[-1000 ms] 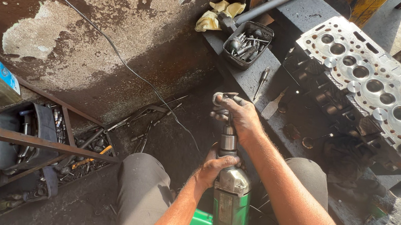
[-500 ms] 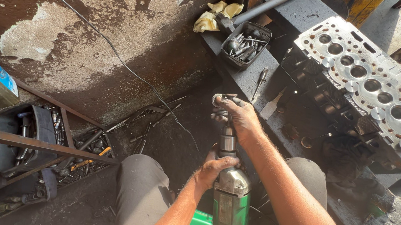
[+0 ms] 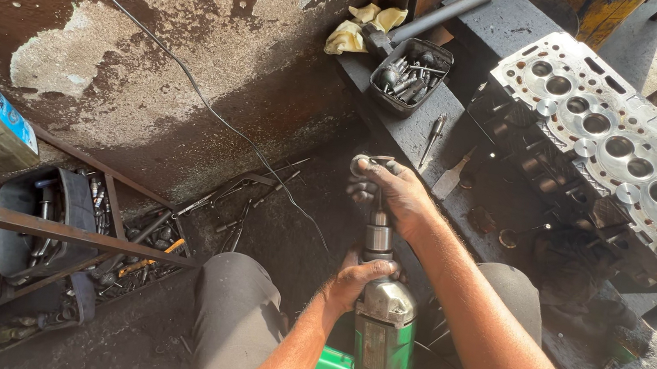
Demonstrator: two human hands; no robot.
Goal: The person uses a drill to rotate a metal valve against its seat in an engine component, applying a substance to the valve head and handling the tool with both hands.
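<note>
Upper right, one cylinder head [image 3: 621,152] lies face up on the dark surface [image 3: 425,130], its ports exposed. Centre frame, one green power drill [image 3: 379,330] points away: left hand [image 3: 354,282] wrapped tight round its body to steady it, right hand [image 3: 393,192] closed over the chuck end. One tray of bits [image 3: 409,76] sits above.

Green-and-silver power drill [image 3: 383,331], nose away
</note>
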